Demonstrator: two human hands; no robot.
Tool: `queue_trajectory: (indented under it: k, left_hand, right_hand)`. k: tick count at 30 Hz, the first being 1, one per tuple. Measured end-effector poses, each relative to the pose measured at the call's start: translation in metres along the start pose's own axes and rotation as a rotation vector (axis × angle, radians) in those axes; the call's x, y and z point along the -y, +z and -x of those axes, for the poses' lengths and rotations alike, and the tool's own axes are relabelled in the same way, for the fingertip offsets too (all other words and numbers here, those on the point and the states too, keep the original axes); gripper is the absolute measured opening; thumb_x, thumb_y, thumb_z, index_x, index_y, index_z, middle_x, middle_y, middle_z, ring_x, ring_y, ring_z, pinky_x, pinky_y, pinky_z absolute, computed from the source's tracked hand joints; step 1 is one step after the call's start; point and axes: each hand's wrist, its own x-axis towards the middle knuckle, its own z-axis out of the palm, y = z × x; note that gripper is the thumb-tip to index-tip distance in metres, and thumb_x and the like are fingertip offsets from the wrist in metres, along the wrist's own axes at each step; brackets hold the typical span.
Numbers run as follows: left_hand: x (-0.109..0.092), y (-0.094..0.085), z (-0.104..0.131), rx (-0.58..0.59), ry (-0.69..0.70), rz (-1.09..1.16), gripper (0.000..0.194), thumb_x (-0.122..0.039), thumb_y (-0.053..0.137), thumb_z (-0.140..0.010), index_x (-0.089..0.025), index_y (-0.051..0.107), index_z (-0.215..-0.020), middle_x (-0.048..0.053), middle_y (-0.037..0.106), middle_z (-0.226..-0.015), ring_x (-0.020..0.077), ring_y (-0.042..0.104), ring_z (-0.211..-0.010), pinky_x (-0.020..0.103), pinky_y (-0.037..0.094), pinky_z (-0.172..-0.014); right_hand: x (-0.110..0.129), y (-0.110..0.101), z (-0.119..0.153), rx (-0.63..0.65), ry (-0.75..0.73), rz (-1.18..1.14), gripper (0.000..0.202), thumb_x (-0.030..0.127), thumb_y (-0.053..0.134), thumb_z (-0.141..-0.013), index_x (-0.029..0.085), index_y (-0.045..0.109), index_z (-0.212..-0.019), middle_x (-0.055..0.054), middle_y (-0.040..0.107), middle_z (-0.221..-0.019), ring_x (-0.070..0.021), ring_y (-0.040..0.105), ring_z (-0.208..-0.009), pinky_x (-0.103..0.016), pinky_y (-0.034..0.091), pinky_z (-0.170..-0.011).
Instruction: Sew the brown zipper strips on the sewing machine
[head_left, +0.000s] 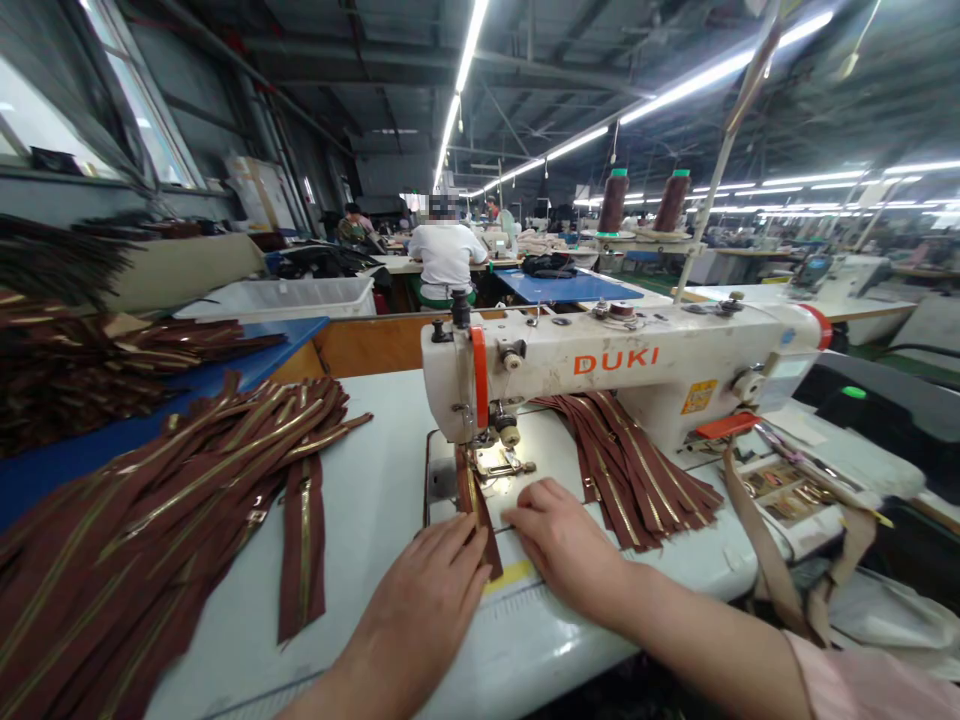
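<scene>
A brown zipper [471, 490] with gold teeth runs under the presser foot of the white sewing machine [555, 365], its near end towards me. My left hand [431, 590] lies over the zipper, fingers together and pressing on its left side. Just right of it, my right hand [559, 535] rests at the front of the needle plate, fingers curled in and closed; whatever is between its fingertips is hidden. A metal guide [502, 464] sits beside the needle. One loose zipper [304, 545] lies flat on the table left of my left hand.
A large pile of brown zippers [187, 490] covers the table's left side. More zippers [637, 470] fan out under the machine arm. A parts tray [795, 490] and thread cones [613, 203] are on the right. Ahead, a person in a white top [444, 255] sits facing away.
</scene>
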Motion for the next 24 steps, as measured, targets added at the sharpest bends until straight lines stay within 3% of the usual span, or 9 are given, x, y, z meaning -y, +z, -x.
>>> queue_trajectory:
  k: [3,8,14,24]
  left_hand:
    - [-0.012,-0.005,0.004,-0.016,0.025,0.003,0.033,-0.014,0.035,-0.092,-0.014,0.064,-0.108,0.012,0.069,-0.109,0.0245,0.064,-0.101,0.041,0.053,-0.088]
    - [-0.017,-0.01,0.008,-0.033,0.057,0.001,0.035,-0.011,0.034,-0.091,-0.014,0.064,-0.108,0.012,0.069,-0.108,0.024,0.064,-0.101,0.04,0.054,-0.087]
    - [-0.015,-0.014,0.011,-0.01,0.088,-0.017,0.037,-0.011,0.033,-0.091,-0.012,0.065,-0.108,0.015,0.068,-0.111,0.0257,0.065,-0.101,0.042,0.056,-0.084]
    - [-0.002,-0.016,0.018,0.018,0.142,0.126,0.033,-0.017,0.039,-0.093,-0.02,0.06,-0.12,0.01,0.063,-0.122,0.0228,0.059,-0.112,0.039,0.052,-0.094]
  right_hand:
    - [0.014,0.002,0.022,0.045,-0.068,0.008,0.018,0.013,0.05,-0.09,0.019,0.066,-0.096,-0.007,0.058,-0.09,-0.0201,0.047,-0.087,-0.031,0.043,-0.078]
    - [0.021,0.002,0.028,0.013,-0.023,-0.101,0.021,0.012,0.047,-0.091,0.019,0.066,-0.093,-0.006,0.057,-0.087,-0.0191,0.046,-0.085,-0.029,0.043,-0.077]
    - [0.025,0.003,0.032,-0.002,-0.028,-0.175,0.022,0.017,0.043,-0.094,0.017,0.065,-0.093,-0.006,0.057,-0.084,-0.0189,0.048,-0.084,-0.029,0.043,-0.076]
    - [0.024,0.002,0.03,0.029,-0.061,-0.189,0.022,0.017,0.045,-0.094,0.017,0.066,-0.09,-0.007,0.058,-0.086,-0.0185,0.049,-0.086,-0.029,0.043,-0.076]
